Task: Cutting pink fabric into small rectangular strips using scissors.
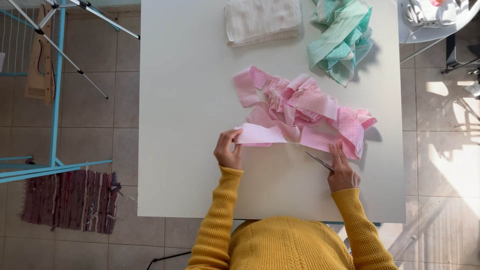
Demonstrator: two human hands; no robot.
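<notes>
Pink fabric strips [305, 112], table [185, 100] centre: left hand [228, 150] fingers pinching one strip end; right hand [342, 170] grasping scissors [319, 161].

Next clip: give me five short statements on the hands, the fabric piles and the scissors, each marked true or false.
1. The left hand pinches the end of a pink fabric strip. True.
2. The right hand holds a pen. False: small metal scissors.
3. The mint-green fabric heap lies on the white table. True.
4. The folded cream cloth is on the floor. False: on the table.
5. Both sleeves are blue. False: mustard yellow.
</notes>
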